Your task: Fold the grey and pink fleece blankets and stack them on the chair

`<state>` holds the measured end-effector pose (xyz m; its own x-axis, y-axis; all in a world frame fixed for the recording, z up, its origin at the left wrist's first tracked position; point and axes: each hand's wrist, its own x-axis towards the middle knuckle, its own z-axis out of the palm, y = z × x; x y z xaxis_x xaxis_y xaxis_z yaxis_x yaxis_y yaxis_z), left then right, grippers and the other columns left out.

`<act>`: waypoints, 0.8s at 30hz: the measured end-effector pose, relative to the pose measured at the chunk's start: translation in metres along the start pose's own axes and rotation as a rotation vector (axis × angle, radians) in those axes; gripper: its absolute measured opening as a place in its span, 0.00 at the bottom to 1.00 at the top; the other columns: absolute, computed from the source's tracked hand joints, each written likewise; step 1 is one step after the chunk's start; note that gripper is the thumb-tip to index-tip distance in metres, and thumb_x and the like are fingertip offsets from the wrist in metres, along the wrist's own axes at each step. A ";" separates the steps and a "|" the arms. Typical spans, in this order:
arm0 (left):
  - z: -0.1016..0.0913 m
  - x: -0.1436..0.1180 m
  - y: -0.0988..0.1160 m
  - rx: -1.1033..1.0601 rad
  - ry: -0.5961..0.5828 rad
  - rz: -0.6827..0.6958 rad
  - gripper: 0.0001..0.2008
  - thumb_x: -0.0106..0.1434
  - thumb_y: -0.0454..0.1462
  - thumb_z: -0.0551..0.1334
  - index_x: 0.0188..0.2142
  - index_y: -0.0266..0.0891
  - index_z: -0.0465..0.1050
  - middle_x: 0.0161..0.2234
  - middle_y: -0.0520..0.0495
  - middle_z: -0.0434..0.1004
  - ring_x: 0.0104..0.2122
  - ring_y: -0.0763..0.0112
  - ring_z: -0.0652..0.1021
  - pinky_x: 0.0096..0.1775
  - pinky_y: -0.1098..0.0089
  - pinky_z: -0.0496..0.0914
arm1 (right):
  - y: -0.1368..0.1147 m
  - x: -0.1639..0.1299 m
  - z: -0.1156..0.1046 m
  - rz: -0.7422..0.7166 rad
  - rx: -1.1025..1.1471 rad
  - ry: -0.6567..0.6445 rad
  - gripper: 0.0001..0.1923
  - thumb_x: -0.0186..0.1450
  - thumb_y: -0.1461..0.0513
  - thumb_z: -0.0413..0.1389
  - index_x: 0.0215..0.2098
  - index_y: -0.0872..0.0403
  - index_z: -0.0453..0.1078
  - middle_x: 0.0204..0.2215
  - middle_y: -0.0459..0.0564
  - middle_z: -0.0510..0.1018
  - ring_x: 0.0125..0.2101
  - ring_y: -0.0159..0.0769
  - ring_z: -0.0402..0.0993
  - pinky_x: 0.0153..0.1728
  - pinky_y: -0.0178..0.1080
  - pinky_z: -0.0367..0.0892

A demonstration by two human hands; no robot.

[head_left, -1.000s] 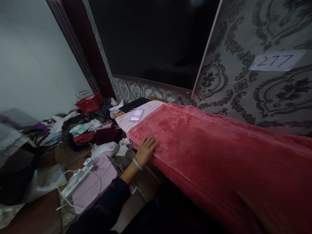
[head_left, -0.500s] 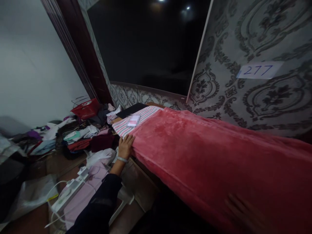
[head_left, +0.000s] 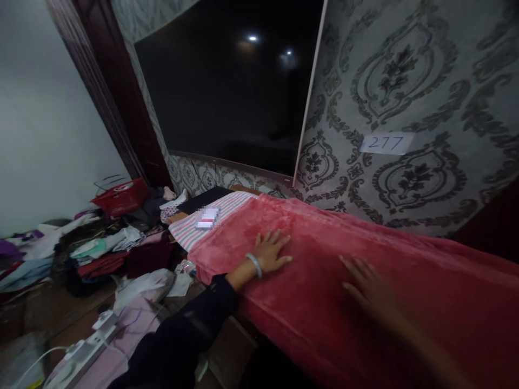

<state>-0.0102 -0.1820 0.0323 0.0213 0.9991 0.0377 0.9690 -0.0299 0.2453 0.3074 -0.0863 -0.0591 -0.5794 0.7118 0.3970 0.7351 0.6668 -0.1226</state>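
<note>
- The left hand (head_left: 271, 252) lies flat, palm down, on the red fleece blanket (head_left: 365, 302), fingers spread wide and holding nothing; a pale bangle (head_left: 254, 265) circles the wrist, and a dark sleeve (head_left: 190, 335) covers the forearm.
- The right hand (head_left: 365, 282) also rests palm down on the blanket, well to the right of the left one, fingers spread and empty (it is blurred, so finer detail of the fingers cannot be told).
- The blanket covers the bed along the patterned wall, running from the lower right of the view up towards the far end; both hands sit on its near half, the left one close to the blanket's upper edge.
- Just beyond that edge a striped sheet (head_left: 227, 210) shows, pink and white, with a small blurred label lying on it.
- On the wall above the bed hangs a paper slip (head_left: 386, 143) with the number 277, beside a large dark panel (head_left: 235, 92).
- To the left, on the floor, lies a heap of clothes (head_left: 109, 248), with a red basket (head_left: 119, 195) behind it by the wall.
- Nearer the camera, a white power strip (head_left: 83, 351) with its cable rests on something pink.
</note>
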 end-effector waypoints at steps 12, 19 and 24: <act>-0.007 -0.053 -0.129 0.281 0.010 -0.535 0.33 0.71 0.49 0.52 0.72 0.41 0.53 0.73 0.37 0.47 0.71 0.40 0.51 0.64 0.32 0.49 | -0.044 -0.011 0.042 -0.082 -0.124 -0.039 0.32 0.69 0.48 0.47 0.68 0.47 0.63 0.70 0.56 0.59 0.68 0.58 0.54 0.63 0.65 0.53; -0.027 0.040 -0.081 0.219 0.024 -0.232 0.34 0.69 0.49 0.56 0.71 0.44 0.54 0.72 0.36 0.52 0.70 0.46 0.55 0.66 0.39 0.52 | -0.075 -0.009 0.019 -0.140 0.005 -0.205 0.31 0.71 0.52 0.48 0.72 0.43 0.55 0.72 0.52 0.52 0.70 0.51 0.50 0.66 0.61 0.51; -0.011 0.142 -0.040 0.136 -0.033 -0.081 0.36 0.69 0.54 0.55 0.72 0.48 0.50 0.74 0.41 0.44 0.72 0.46 0.50 0.66 0.37 0.48 | -0.095 -0.005 -0.011 -0.253 0.160 -0.426 0.35 0.69 0.48 0.52 0.72 0.37 0.50 0.71 0.45 0.55 0.70 0.49 0.50 0.68 0.58 0.51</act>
<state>-0.0483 -0.0390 0.0388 -0.0525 0.9986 -0.0089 0.9922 0.0531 0.1129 0.2443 -0.1553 -0.0392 -0.8485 0.5283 0.0308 0.5097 0.8314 -0.2213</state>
